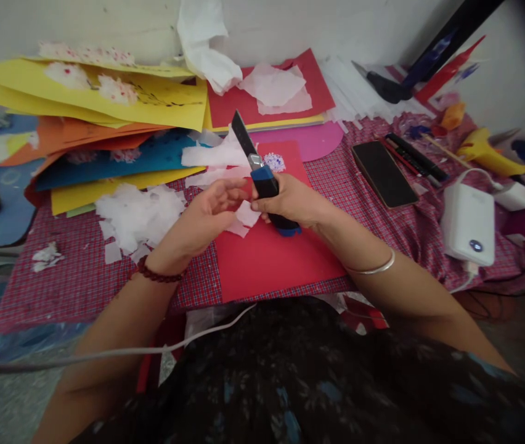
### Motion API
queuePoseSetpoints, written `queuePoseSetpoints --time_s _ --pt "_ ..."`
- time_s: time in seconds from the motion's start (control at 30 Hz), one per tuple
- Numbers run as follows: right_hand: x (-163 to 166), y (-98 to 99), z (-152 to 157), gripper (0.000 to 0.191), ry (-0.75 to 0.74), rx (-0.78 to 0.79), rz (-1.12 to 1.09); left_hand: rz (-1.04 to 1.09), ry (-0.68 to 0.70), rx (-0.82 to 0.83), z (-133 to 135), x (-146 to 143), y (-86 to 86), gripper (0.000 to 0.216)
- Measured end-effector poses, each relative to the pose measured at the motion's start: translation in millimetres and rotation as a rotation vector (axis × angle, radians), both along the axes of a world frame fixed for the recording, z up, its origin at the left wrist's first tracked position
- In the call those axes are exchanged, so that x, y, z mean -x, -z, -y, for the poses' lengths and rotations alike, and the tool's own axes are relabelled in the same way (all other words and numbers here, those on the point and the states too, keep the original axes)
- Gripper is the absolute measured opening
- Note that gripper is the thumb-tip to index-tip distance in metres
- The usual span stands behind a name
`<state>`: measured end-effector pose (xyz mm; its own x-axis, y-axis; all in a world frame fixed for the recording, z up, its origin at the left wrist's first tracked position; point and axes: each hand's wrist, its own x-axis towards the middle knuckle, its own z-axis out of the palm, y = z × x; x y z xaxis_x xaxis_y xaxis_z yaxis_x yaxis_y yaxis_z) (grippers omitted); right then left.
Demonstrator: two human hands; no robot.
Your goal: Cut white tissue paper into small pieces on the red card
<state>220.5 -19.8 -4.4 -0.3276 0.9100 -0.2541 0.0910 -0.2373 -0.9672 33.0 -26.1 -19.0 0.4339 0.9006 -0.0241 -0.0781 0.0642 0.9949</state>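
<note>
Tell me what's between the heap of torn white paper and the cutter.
The head view shows the left hand there, then a small white paper piece.

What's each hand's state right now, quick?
Left hand: fingers loosely curled by a pale paper scrap; grip cannot be told.
Right hand: closed, holding the utility knife.

the right hand (290, 200) covers part of the utility knife (266, 185), and the left edge cuts off the white cable (198, 337).
</note>
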Motion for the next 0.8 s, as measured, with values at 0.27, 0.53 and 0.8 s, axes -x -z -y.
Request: queuePoseSetpoints --time_s 0.27,0.53,0.8 --pt "-5.4 -3.4 -0.7 0.027 0.042 -0.118 0.06 -0.1 0.105 0.483 -5.3 0.3 1.6 0.056" --pt "-4.2 1.2 -1.1 0.026 0.019 -0.263 0.161 -0.284 -0.023 0.264 1.3 -11.0 -0.7 0.034" --pt "-3.7 3.9 1.2 0.02 -0.015 -0.259 0.123 -0.376 -0.05 0.183 0.9 -9.3 3.4 0.015"
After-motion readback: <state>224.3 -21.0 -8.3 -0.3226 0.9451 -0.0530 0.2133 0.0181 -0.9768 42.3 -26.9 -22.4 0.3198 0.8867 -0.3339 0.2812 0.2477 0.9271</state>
